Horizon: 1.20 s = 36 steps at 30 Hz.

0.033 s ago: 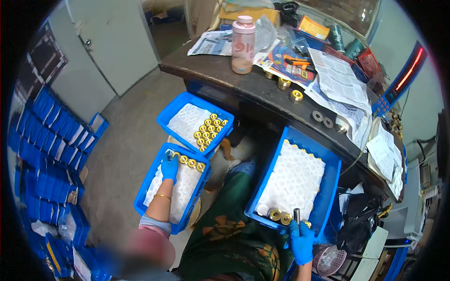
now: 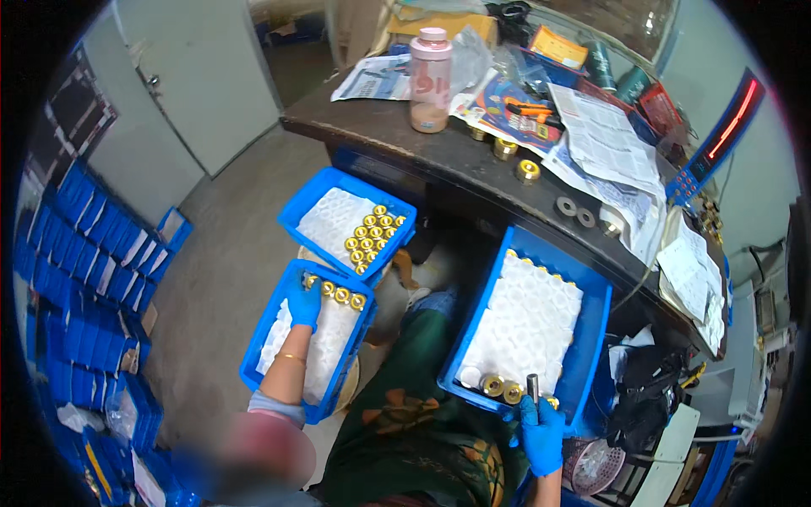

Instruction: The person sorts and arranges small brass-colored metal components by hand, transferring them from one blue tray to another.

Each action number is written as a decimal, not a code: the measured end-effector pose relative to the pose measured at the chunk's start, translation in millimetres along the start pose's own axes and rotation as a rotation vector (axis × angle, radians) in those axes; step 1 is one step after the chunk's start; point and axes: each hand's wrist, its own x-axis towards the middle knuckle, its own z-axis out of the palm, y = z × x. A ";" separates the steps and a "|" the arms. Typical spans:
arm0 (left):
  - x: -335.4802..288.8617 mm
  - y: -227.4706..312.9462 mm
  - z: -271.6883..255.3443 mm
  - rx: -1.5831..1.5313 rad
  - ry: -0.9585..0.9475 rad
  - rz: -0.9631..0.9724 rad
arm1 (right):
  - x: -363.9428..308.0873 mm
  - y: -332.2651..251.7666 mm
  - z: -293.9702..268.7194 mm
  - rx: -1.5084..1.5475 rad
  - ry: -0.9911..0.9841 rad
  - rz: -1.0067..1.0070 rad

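Observation:
My left hand [image 2: 304, 303], in a blue glove, reaches into the nearer left blue crate [image 2: 248, 372]. Its fingers are bunched at the left end of a short row of brass fittings [image 2: 342, 295]; what they grip is hidden. White dimpled liner [image 2: 323, 363] covers much of that crate. At the right blue crate's near edge, my gloved right hand [image 2: 541, 435] is closed round a short grey metal rod [image 2: 532, 387], which points upward. Brass ring-shaped fittings [image 2: 512, 392] lie close beside the rod on the liner.
A farther left blue crate [image 2: 291, 221] holds several brass fittings. The dark desk [image 2: 380, 127] carries a pink bottle [image 2: 430, 84], newspapers [image 2: 604, 127], an orange cutter [image 2: 532, 110] and metal washers [image 2: 566, 206]. Stacked blue crates [image 2: 93, 321] line the left side.
The whole view has shifted slightly. My left fingers have moved a little toward the crate's far edge and cover more of the end fitting. My right hand keeps hold of the rod.

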 end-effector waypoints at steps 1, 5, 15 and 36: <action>-6.3 34.7 -8.6 0.117 -0.021 0.240 | -0.4 -1.4 -0.6 0.002 -0.018 -0.001; -59.4 205.4 -3.5 -0.140 -0.207 0.664 | 0.2 4.5 -4.7 0.033 -0.026 -0.017; -215.8 266.5 86.3 0.471 -1.150 1.106 | -13.1 13.6 -13.6 0.108 -0.073 -0.016; -207.9 301.8 40.0 -0.957 -1.589 -0.163 | -9.4 5.7 -6.6 0.217 -0.134 -0.101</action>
